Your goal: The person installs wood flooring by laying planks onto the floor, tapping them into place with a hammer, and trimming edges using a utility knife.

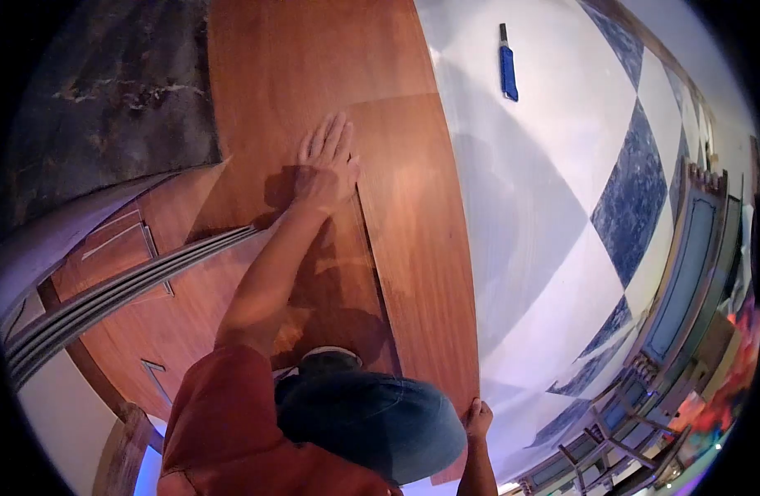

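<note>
Left hand is splayed flat at 11 o'clock, right hand pinches the plank edge at 5, so uneven pushing could probably skew that gap.

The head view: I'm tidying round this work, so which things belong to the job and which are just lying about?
Likely the job's:
wood-grain boards, left hand flat on them, right hand at an edge
blue-handled tool, perhaps a cutter, untouched

Seemingly just lying about:
blue-panelled wooden furniture
grey strips, though their role is unclear
</note>
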The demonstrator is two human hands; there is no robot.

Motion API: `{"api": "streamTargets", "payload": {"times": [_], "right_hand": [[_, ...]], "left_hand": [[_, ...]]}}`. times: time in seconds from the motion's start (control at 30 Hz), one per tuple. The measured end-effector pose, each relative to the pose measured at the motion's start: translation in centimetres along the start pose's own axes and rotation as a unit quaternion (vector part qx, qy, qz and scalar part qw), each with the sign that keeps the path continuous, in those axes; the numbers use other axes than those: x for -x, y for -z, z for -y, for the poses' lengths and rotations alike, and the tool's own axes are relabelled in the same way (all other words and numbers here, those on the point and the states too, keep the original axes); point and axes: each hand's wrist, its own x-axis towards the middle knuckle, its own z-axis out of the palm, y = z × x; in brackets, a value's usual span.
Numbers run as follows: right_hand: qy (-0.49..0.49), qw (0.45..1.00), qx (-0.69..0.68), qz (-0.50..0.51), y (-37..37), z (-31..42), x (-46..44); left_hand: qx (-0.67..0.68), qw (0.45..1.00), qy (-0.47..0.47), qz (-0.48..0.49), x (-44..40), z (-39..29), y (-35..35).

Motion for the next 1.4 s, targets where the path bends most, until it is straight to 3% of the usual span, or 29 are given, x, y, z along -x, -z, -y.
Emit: {"api": "streamTargets", "payload": {"times": [0.23, 0.37, 0.53, 0.7, 0.8, 0.9, 1.07, 1.13, 1.27, 1.4], "right_hand": [[0.009, 1.000, -0.006, -0.011, 0.3, -2.3, 0.5], [0.053, 0.998, 0.025, -0.035, -0.1, 0.9, 0.5], [0.036, 0.997, 0.057, -0.021, 0.7, 3.3, 1.2], [0.016, 1.000, 0.012, -0.016, -0.2, 1.9, 0.3], [0.062, 0.995, 0.075, -0.034, 0.5, 2.4, 0.3], [-0.017, 1.000, -0.016, -0.008, 0.1, 1.6, 1.4], [0.003, 1.000, 0.005, 0.005, -2.0, 1.1, -1.0], [0.054, 0.996, 0.061, -0.033, -3.4, 0.1, -2.0], [0.050, 0.998, 0.018, -0.021, -5.4, -1.3, -3.3], [0.007, 1.000, -0.018, -0.022, -5.3, -0.1, -3.2]], "left_hand": [[-0.013, 0.999, 0.029, 0.044, 0.0, -0.6, 0.1], [-0.029, 0.998, 0.026, 0.051, 0.2, -0.2, -0.3], [-0.027, 0.999, 0.022, 0.041, 0.7, -0.2, -0.9], [-0.034, 0.998, 0.018, 0.050, 0.5, 0.0, -0.5], [-0.049, 0.997, 0.019, 0.051, 0.2, -0.4, -0.6], [-0.046, 0.995, 0.032, 0.082, 0.6, -0.2, -0.7], [-0.049, 0.997, 0.022, 0.054, 0.3, -0.1, -1.1], [-0.054, 0.997, 0.026, 0.056, 0.4, -0.3, -1.5], [-0.063, 0.992, 0.045, 0.095, -0.3, -1.5, 0.0], [-0.061, 0.996, 0.014, 0.056, -0.4, -1.3, 0.0]]}}
